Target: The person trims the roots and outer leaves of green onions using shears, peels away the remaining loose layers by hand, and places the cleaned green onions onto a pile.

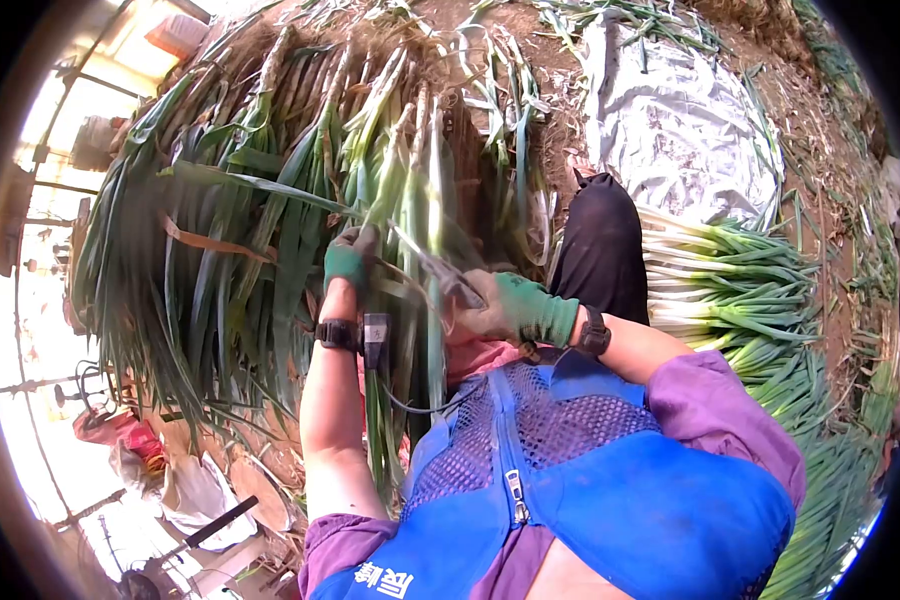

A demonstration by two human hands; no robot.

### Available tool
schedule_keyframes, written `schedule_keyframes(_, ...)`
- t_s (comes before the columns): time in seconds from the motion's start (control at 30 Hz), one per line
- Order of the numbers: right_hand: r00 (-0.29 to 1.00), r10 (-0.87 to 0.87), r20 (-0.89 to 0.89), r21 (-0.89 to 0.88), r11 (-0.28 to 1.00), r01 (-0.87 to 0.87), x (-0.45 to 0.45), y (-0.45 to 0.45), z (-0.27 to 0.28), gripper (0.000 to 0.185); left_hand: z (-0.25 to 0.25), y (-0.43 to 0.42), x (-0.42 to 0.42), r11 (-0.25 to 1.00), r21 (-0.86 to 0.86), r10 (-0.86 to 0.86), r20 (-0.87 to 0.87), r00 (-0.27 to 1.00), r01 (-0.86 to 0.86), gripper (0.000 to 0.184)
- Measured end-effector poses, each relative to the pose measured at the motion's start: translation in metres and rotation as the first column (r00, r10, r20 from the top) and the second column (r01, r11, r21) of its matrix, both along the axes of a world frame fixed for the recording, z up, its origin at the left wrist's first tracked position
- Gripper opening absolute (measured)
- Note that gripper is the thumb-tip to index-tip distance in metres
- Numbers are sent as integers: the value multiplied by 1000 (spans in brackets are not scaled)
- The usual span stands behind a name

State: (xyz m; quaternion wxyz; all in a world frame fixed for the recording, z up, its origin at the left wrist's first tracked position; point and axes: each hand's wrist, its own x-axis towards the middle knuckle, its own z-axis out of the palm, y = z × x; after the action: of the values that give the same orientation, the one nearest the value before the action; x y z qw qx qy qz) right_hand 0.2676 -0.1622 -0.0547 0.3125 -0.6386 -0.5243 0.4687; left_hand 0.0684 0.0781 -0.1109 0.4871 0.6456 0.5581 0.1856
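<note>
Long, strappy leaves with a waxy green surface hang from the heap of green onions (210, 260) at ten to eleven o'clock, their thin pale shanks and shaggy, fibrous, soil-brown roots pointing towards twelve; a dry tan leaf curls across them. The knitted gloves have green cuffs and greyish, smudged fingers. The left hand (352, 255), near the centre, has its fingers curled closed about the held onion (425, 258), a slim, pale, smooth shaft blurred by motion; the right hand (495, 302) is clamped on its nearer end, with thumb and fingers together. The held onion slants between the two grips, from the left one down to the right, in front of the heap's right edge. Cleaner onions (725, 290), glossy white running into green, lie in a dense layered row at three o'clock, curving down towards four. Above them, at one o'clock, a crumpled white woven sheet (670, 130) covers part of the brown, litter-strewn floor (820, 190). A knee in matte black cloth (600, 245) stands between heap and sheet. At nine o'clock thin dark bars (45, 190) cross a glaring bright area; a red bundle (135, 440) lies at eight.
</note>
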Motion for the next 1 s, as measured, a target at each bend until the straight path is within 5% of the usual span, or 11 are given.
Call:
schedule_keyframes(0.3,998,-2,65,-33,999,4,0,29,-11,48,14,-16,3,965,-204,174,20,985,-166,39)
schedule_keyframes(0.33,997,14,70,-138,990,-4,4,42,-5,48,9,-16,2,977,-174,126,9,992,-123,39)
schedule_keyframes(0.47,996,-22,82,-96,995,30,19,100,-36,41,6,-18,-1,993,-114,15,-3,1000,-15,36)
schedule_keyframes(0.63,980,-165,109,-88,981,175,38,131,-18,59,-9,-11,-8,999,-48,-14,11,1000,14,37)
schedule_keyframes(0.77,978,-73,195,-20,997,78,30,124,-24,59,-9,-10,-12,999,-53,-11,-10,1000,11,38)
schedule_keyframes(0.87,992,-88,89,-159,982,102,41,133,-15,59,1,-19,-8,996,-88,-16,-9,1000,15,41)
schedule_keyframes(1.0,982,-96,161,-24,995,101,42,150,-28,57,19,-26,-6,995,-87,-44,-39,998,40,47)
